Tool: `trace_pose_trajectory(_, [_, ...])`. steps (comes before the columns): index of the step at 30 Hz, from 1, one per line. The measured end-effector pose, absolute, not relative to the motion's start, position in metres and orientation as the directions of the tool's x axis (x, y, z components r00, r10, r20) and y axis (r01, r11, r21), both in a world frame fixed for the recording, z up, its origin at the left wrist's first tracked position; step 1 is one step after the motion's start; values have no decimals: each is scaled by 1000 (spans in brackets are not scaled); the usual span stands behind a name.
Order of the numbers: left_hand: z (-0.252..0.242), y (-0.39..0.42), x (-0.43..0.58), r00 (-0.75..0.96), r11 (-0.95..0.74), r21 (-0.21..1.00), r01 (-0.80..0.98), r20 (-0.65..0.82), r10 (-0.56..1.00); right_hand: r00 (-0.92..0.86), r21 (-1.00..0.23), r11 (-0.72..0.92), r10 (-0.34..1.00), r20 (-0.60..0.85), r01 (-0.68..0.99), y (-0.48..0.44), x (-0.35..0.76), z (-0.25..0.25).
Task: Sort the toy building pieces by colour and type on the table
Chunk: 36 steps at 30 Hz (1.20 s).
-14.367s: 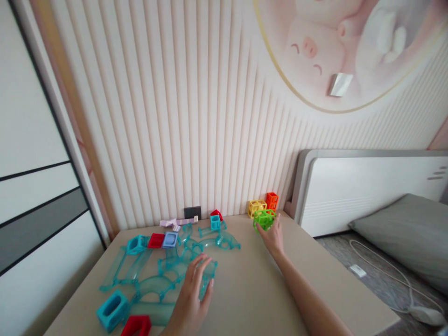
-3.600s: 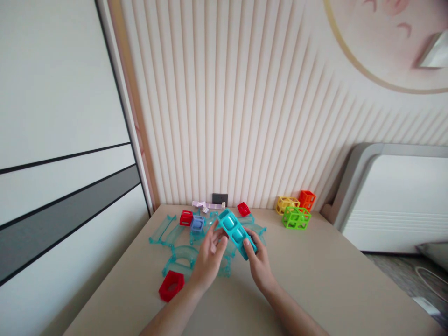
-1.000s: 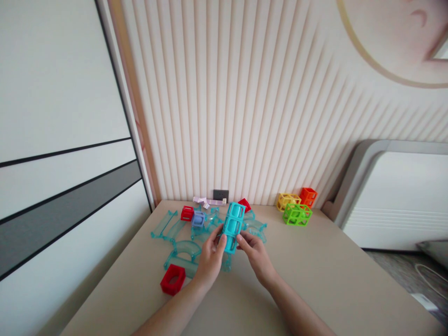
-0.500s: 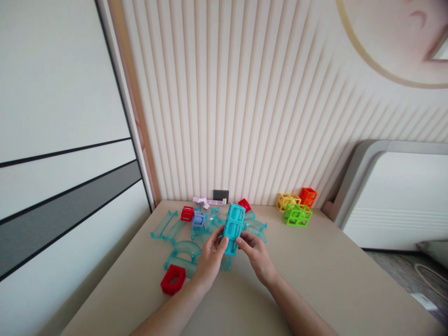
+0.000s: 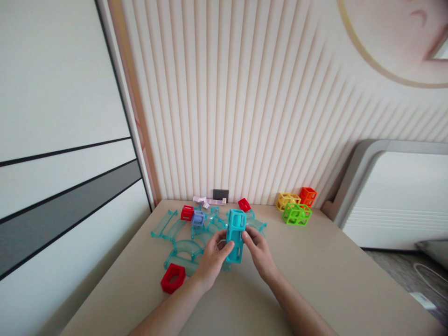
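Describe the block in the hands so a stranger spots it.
Find the table against the ribbed wall. Near the table's middle, the left hand and right hand hold a turquoise block. Unlike the see-through track pieces nearby, it is opaque, long and boxy.

The block column (image 5: 235,240) is uniformly turquoise. Track pieces (image 5: 189,245) at left are translucent teal; the near-left block (image 5: 168,285) is solid red. Far-right blocks (image 5: 297,213) are yellow, green and orange. The tabletop (image 5: 301,266) is plain beige. The far wall (image 5: 224,102) shows cream vertical ribbing.

Beige table (image 5: 315,275) beneath teal track pieces (image 5: 189,244), nearest red block (image 5: 177,269), green block (image 5: 297,214), yellow block (image 5: 288,200), orange block (image 5: 308,196).
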<state>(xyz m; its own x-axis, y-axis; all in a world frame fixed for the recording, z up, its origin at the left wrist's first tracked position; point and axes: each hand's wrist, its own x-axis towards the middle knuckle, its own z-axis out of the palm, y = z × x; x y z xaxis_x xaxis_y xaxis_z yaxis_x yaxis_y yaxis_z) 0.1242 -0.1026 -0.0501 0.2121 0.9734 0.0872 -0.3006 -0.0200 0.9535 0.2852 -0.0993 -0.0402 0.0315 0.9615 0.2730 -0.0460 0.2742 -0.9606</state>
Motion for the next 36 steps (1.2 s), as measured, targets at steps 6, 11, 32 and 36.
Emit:
trace_pose_trajectory(6, [-56,-105,122,175,-251,959,-132,272,946,13,-950,295,955,295,-97,-103,283,-36])
trace_pose_trajectory(11, [-58,-105,116,56,-500,855,140,497,866,-76,-939,319,941,330,-132,-105,279,-47])
trace_pose_trajectory(32, [-71,-106,108,129,-497,859,-125,511,850,-109,-763,622,783,613,174,-113,287,-53])
trace_pose_trajectory(36, [-78,-104,103,146,-535,842,-69,539,830,-130,-748,633,774,620,198,-118,289,-49])
